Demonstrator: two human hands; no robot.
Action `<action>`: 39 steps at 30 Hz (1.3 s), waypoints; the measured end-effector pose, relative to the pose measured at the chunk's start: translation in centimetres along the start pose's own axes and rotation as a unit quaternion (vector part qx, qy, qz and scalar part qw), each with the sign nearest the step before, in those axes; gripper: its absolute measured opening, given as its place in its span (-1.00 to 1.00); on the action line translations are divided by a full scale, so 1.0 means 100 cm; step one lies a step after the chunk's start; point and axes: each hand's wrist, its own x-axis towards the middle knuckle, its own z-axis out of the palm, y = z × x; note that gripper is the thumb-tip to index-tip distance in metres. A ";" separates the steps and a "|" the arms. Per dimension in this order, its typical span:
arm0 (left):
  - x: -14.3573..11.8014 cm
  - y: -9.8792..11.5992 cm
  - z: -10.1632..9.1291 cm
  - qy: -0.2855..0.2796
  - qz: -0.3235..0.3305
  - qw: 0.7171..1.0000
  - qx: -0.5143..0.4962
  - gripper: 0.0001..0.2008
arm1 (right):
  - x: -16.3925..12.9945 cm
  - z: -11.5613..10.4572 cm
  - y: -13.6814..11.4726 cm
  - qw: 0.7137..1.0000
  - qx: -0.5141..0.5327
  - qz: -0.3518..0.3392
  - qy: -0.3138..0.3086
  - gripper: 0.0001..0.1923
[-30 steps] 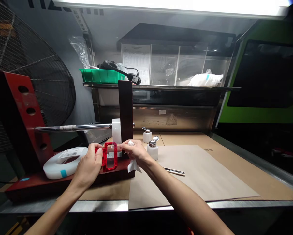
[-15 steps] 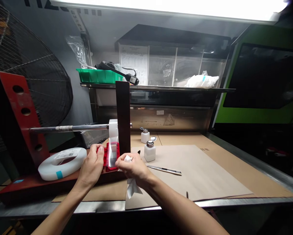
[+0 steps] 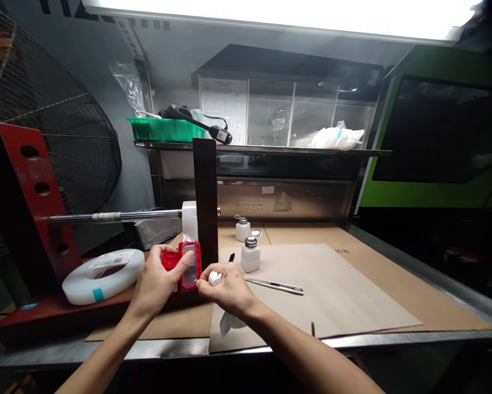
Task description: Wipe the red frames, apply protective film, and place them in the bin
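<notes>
Red rectangular plastic frame (image 3: 184, 265) with a clear window sits left of centre in the lower half of the frame, held above the front edge of the red metal stand base (image 3: 57, 314). Left hand (image 3: 155, 284) grips the frame from its left side, thumb laid across the front face and fingers curled behind, clamped on the part. Right hand (image 3: 227, 290) is just beside the frame's right edge, fingers pinched together on a white wipe cloth (image 3: 225, 317) whose loose end hangs below the palm; the bunched tip of the cloth shows at the fingertips.

Directly behind the frame stands a dark brown upright post (image 3: 205, 197), with a white tape roll (image 3: 189, 219) on a horizontal steel rod (image 3: 114, 215) to its left. A flat white tape reel (image 3: 102, 268) lies on the base at lower left. Right of the hands, two white dispenser bottles (image 3: 250, 254) stand on brown kraft paper (image 3: 331, 290), near a slim metal blade tool (image 3: 275, 285). A green plastic tray (image 3: 163, 129) sits on the shelf, upper left.
</notes>
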 end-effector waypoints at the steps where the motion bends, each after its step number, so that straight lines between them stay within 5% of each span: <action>1: 0.000 -0.001 0.000 -0.001 0.000 1.000 -0.003 -0.51 | 0.000 0.000 0.000 1.000 -0.010 -0.003 -0.001 -0.93; 16: 0.007 -0.014 0.006 -0.001 -0.003 1.000 -0.012 -0.46 | 0.000 -0.007 -0.009 0.974 -0.182 -0.130 0.023 -0.88; 23: 0.005 -0.012 0.005 -0.006 -0.006 1.000 -0.010 -0.47 | 0.009 -0.009 -0.012 0.952 -0.232 -0.148 -0.132 -0.76; 32: 0.006 -0.014 0.004 0.010 -0.001 1.000 0.008 -0.68 | 0.014 -0.012 -0.027 0.920 -0.315 -0.107 -0.206 -0.74; 35: 0.006 -0.015 0.004 0.010 -0.007 1.000 0.016 -0.70 | 0.011 -0.014 -0.030 0.892 -0.388 -0.155 -0.170 -0.56; 39: 0.004 -0.014 0.003 0.006 -0.008 1.000 0.016 -0.71 | 0.009 -0.009 -0.026 0.799 -0.553 -0.199 -0.126 -0.23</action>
